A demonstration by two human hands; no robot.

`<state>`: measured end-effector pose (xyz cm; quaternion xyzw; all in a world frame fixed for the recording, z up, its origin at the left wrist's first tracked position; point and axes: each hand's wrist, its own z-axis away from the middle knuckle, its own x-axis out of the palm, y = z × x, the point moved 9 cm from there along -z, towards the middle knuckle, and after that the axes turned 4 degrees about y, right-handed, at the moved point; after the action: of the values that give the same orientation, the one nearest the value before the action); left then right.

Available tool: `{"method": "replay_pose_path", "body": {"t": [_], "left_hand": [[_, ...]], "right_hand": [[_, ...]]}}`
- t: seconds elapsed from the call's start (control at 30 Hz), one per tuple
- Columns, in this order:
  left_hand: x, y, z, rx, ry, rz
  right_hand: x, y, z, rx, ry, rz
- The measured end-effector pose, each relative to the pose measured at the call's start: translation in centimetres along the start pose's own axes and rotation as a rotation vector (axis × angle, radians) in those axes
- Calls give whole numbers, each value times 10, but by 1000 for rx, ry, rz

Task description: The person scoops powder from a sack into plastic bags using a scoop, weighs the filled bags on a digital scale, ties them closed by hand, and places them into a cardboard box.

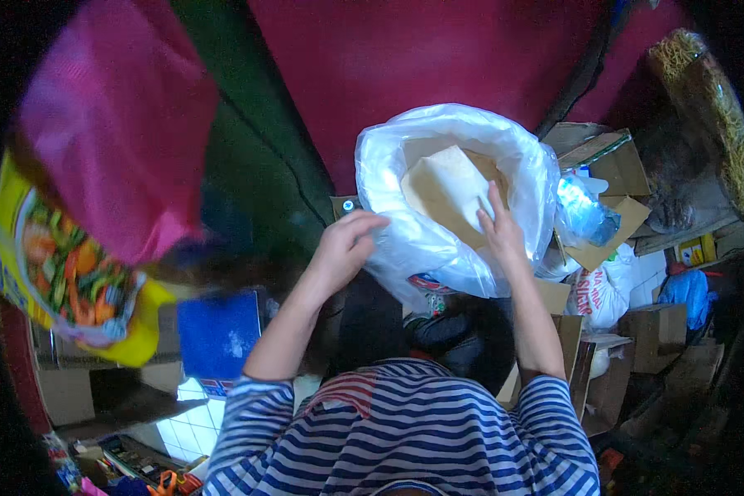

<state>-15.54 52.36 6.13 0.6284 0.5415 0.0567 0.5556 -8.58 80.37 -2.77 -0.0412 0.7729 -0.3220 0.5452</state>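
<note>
Before me stands a container lined with a white translucent plastic bag (527,167), its edge folded outward around the opening. Inside lies a pale tan, powdery or grainy content (421,201). A whitish sheet or flat packet (456,177), its kind unclear, slants across the opening. My right hand (502,229) is over the right side of the opening, its fingers at the lower end of that pale piece; whether they grip it cannot be told. My left hand (350,248) is at the left edge of the bag, fingers curled and slightly blurred, near the loose plastic; its hold is unclear.
Right of the container are open cardboard boxes (614,167), a clear bluish plastic bag (586,211) and a white printed sack (601,288). Packed dried noodles (728,124) lie farther right. At left are a pink cloth (124,124), a yellow pack picturing vegetables (136,335) and a blue panel (219,335).
</note>
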Motion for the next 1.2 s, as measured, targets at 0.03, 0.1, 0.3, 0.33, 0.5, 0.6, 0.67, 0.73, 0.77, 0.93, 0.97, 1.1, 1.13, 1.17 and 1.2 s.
{"method": "replay_pose_path", "body": {"t": [0.03, 0.1, 0.3, 0.33, 0.5, 0.6, 0.67, 0.73, 0.77, 0.93, 0.97, 1.1, 1.13, 1.17, 1.2], "left_hand": [[12, 4, -11, 20, -53, 29], [44, -16, -21, -434, -276, 260], [74, -38, -80, -536, -417, 212], [74, -33, -90, -535, -412, 215], [88, 3, -125, -376, -634, -77], [100, 22, -133, -320, -756, -12], [107, 34, -134, -304, -833, 27], [111, 36, -134, -241, -842, -9], [113, 39, -134, -174, -849, -43], [106, 74, -110, 186, -797, -321], [103, 86, -102, 441, -696, -382], [28, 137, -42, 305, -572, -210], [8, 140, -28, 306, -501, -171], [-7, 137, -16, 271, -479, -177], [-30, 139, 0, 260, -384, -138]], "right_hand": [[-15, -3, 3, -52, 38, -49], [-45, -8, 11, -113, 69, -93], [-129, -24, 29, -156, 48, -119], [-136, -24, 30, -157, 38, -156], [-151, -26, 41, -177, 3, -142], [-142, -22, 46, -207, -6, -138], [-131, -14, 47, -250, 21, -167], [-120, -13, 48, -232, -3, -172], [-114, -13, 48, -214, -26, -173], [-103, -46, 42, -231, -80, -84], [-103, -61, 41, -293, -78, -99], [-107, -123, 44, -372, -194, -21], [-107, -144, 46, -446, -222, -67], [-107, -163, 49, -446, -262, -54], [-104, -183, 54, -478, -298, -33]]}}
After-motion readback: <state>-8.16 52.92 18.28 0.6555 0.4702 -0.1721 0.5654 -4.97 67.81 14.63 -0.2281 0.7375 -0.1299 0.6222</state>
